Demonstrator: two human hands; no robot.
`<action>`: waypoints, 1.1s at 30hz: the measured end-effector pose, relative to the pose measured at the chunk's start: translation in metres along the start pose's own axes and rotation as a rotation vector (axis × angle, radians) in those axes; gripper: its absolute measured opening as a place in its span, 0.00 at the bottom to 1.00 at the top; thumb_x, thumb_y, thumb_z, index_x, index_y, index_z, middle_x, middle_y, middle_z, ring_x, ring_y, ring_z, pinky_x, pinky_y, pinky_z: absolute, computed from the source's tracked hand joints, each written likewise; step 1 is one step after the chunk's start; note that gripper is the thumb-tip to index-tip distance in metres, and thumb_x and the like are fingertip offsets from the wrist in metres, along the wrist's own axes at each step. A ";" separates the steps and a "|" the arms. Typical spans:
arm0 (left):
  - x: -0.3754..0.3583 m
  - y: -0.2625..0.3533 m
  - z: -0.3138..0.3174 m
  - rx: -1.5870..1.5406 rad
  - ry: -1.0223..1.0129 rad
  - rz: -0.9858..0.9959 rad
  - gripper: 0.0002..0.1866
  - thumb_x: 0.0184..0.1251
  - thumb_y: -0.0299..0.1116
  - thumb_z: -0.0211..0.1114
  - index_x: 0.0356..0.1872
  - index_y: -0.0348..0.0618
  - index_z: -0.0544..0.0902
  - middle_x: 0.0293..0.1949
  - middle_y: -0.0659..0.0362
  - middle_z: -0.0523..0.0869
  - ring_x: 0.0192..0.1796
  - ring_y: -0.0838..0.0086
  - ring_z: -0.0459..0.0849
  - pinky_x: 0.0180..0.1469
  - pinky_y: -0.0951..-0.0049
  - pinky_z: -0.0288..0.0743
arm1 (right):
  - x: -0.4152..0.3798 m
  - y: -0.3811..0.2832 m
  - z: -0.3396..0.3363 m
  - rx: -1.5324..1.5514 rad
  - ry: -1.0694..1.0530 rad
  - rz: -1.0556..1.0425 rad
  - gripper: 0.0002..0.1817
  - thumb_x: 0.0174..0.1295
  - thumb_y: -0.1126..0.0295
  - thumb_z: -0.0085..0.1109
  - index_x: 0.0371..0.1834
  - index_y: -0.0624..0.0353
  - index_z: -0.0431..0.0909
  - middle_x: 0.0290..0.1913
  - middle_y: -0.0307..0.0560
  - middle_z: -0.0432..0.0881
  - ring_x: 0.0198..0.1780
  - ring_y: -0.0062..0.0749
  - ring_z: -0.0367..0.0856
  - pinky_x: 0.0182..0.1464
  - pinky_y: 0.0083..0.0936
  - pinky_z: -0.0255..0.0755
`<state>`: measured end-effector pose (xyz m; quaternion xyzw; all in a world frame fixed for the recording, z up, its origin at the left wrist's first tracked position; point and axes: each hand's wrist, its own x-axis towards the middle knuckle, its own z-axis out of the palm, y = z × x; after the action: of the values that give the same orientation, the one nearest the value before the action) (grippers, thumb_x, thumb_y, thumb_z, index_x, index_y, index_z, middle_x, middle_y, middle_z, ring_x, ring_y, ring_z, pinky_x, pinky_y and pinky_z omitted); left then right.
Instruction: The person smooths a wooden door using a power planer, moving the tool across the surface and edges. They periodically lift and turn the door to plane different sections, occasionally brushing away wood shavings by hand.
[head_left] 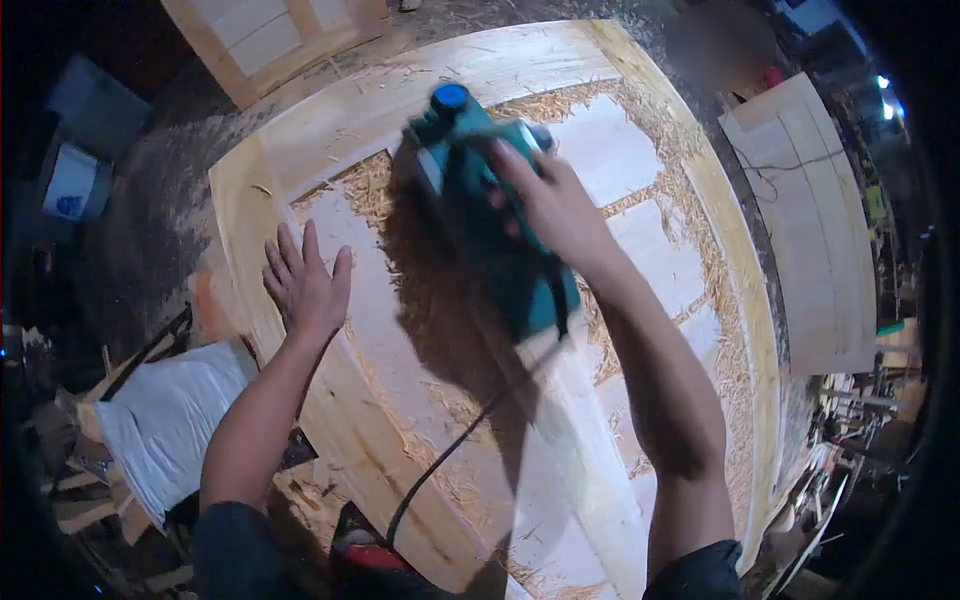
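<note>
My right hand (548, 208) is wrapped round the handle of a green electric planer (462, 185) with a blue front knob. The planer sits over the middle stile of a large panelled wooden door (345, 150) and is smeared by motion. Its dark power cord (440, 462) trails back toward my body. On the left side of the door, my left hand (308, 285) lies flat with fingers spread, holding nothing. Curled wood shavings (368, 190) fill the recessed panels and lie along the frame pieces.
Another panelled door (265, 45) lies at the top left. To the right is a pale wooden panel (805, 230) with a thin cord across it. A white sack (180, 420) and wood scraps are at the lower left, and a white bucket (75, 182) stands farther left.
</note>
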<state>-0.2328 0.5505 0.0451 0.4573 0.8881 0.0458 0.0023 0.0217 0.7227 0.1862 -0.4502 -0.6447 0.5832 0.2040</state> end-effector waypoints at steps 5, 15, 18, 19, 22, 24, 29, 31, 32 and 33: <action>-0.001 0.000 0.001 -0.019 0.002 -0.018 0.40 0.75 0.60 0.54 0.80 0.50 0.60 0.82 0.41 0.49 0.82 0.39 0.43 0.79 0.36 0.37 | -0.204 0.073 -0.053 -0.057 -0.023 0.092 0.26 0.72 0.60 0.58 0.68 0.64 0.73 0.47 0.46 0.84 0.44 0.26 0.80 0.48 0.28 0.75; 0.001 0.004 0.005 0.020 0.001 -0.034 0.39 0.76 0.58 0.56 0.81 0.52 0.59 0.82 0.43 0.48 0.82 0.39 0.44 0.80 0.38 0.37 | -0.300 0.113 -0.076 -0.246 -0.018 0.018 0.29 0.67 0.47 0.58 0.50 0.69 0.78 0.21 0.41 0.80 0.22 0.27 0.79 0.28 0.26 0.73; 0.000 0.003 0.002 -0.002 0.008 -0.004 0.39 0.76 0.57 0.56 0.81 0.52 0.58 0.82 0.42 0.48 0.83 0.39 0.43 0.80 0.38 0.36 | -0.212 0.062 -0.049 -0.061 -0.020 0.100 0.29 0.70 0.53 0.57 0.60 0.71 0.76 0.22 0.39 0.77 0.22 0.23 0.76 0.27 0.25 0.70; -0.001 0.003 0.001 -0.002 -0.004 0.010 0.39 0.76 0.57 0.56 0.81 0.51 0.58 0.82 0.42 0.48 0.83 0.39 0.43 0.80 0.38 0.36 | -0.177 0.058 -0.043 0.004 -0.072 0.039 0.27 0.71 0.56 0.57 0.61 0.70 0.76 0.22 0.38 0.77 0.22 0.21 0.75 0.27 0.24 0.69; 0.001 0.004 0.001 -0.013 -0.023 0.056 0.39 0.76 0.57 0.56 0.81 0.51 0.58 0.82 0.42 0.48 0.83 0.39 0.43 0.80 0.38 0.36 | -0.072 0.021 -0.011 -0.140 0.073 -0.015 0.25 0.73 0.51 0.56 0.52 0.67 0.81 0.27 0.40 0.78 0.34 0.20 0.74 0.38 0.26 0.69; 0.000 0.004 -0.002 -0.031 -0.014 0.071 0.39 0.76 0.56 0.56 0.81 0.51 0.58 0.82 0.42 0.48 0.83 0.39 0.43 0.80 0.39 0.36 | 0.006 -0.002 0.008 -0.137 0.075 0.027 0.26 0.75 0.48 0.53 0.37 0.65 0.81 0.26 0.44 0.79 0.33 0.27 0.79 0.38 0.31 0.72; 0.003 0.001 -0.006 -0.032 -0.023 0.072 0.39 0.75 0.55 0.56 0.81 0.48 0.58 0.82 0.42 0.49 0.83 0.40 0.44 0.79 0.36 0.39 | 0.116 -0.018 0.029 0.047 0.081 -0.126 0.28 0.75 0.45 0.53 0.41 0.65 0.81 0.28 0.45 0.80 0.27 0.26 0.79 0.31 0.26 0.72; -0.003 0.000 -0.003 -0.068 -0.025 0.076 0.39 0.75 0.55 0.56 0.80 0.47 0.59 0.82 0.42 0.49 0.83 0.41 0.44 0.78 0.35 0.40 | 0.087 -0.020 0.035 0.191 0.051 0.029 0.26 0.76 0.46 0.52 0.43 0.62 0.82 0.29 0.41 0.79 0.28 0.23 0.78 0.31 0.24 0.70; -0.004 -0.002 -0.007 -0.088 -0.033 0.083 0.39 0.75 0.54 0.56 0.80 0.46 0.60 0.82 0.42 0.50 0.83 0.41 0.44 0.78 0.34 0.40 | 0.062 -0.016 0.031 0.188 0.071 0.070 0.24 0.76 0.47 0.52 0.44 0.60 0.82 0.29 0.37 0.78 0.29 0.22 0.76 0.31 0.23 0.70; -0.002 -0.003 -0.012 -0.113 -0.033 0.100 0.38 0.75 0.54 0.56 0.80 0.46 0.60 0.82 0.42 0.50 0.83 0.41 0.44 0.78 0.34 0.40 | 0.035 -0.005 0.028 0.135 0.095 0.035 0.22 0.77 0.47 0.52 0.46 0.57 0.82 0.31 0.32 0.76 0.30 0.17 0.73 0.32 0.21 0.68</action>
<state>-0.2350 0.5462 0.0565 0.5008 0.8601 0.0883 0.0405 -0.0197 0.7357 0.1753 -0.4737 -0.5854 0.6070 0.2538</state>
